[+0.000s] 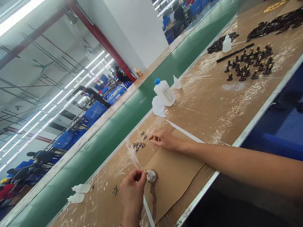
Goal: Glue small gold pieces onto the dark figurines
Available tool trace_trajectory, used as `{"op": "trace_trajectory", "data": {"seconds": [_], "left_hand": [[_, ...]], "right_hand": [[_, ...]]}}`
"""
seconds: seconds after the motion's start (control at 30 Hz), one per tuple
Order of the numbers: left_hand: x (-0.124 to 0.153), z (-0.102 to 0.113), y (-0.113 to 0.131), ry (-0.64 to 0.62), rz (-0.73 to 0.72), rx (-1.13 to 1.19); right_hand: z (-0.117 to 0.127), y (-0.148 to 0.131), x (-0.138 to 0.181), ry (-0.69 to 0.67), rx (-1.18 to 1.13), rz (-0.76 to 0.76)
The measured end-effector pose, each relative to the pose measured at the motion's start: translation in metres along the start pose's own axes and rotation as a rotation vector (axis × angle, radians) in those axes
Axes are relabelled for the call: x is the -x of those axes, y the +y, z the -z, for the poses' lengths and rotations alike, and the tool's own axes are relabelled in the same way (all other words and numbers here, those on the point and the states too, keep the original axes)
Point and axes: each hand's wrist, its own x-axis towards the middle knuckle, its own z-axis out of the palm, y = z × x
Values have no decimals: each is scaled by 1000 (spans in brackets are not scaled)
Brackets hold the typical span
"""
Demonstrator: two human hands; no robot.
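Note:
My left hand (133, 189) is closed in a pinch, thumb against forefinger, at the edge of a small round cup-like thing (152, 176) with whitish, crumpled-looking contents. Whatever is in the pinch is too small to make out. The cup rests on a brown cardboard sheet (176, 176), a dark wet streak running down from it. My right hand (162, 139) hovers over the sheet's far edge with its fingers curled together, beside several tiny dark-and-gold figures (139, 145). Anything between those fingertips is hidden.
Near my left hand lie more tiny figures (115, 190), a thin stick (102, 186) and two white squeeze bottles (81, 188). A blue-capped bottle (164, 92) stands farther along the bench. Rows of dark figurines (251, 61) stand far right. A green belt (113, 135) runs behind.

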Motion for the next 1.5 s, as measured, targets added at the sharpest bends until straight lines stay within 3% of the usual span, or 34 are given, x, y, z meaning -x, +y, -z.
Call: {"op": "trace_trajectory", "data": {"seconds": [0.2, 0.4, 0.93, 1.23, 1.4, 1.5], "left_hand": [[0, 0, 0, 20, 18, -29], [-2, 1, -2, -37, 15, -72], [5, 0, 7, 62, 4, -32], [9, 10, 4, -45, 120, 342], [26, 19, -15, -60, 256, 718], [44, 20, -29, -8, 320, 866]], "right_hand": [[1, 0, 0, 2, 2, 1], [0, 2, 0, 6, 5, 13], [0, 3, -1, 4, 19, 24], [1, 1, 0, 12, 9, 2], [2, -2, 0, 9, -13, -7], [3, -5, 0, 3, -29, -14]]}}
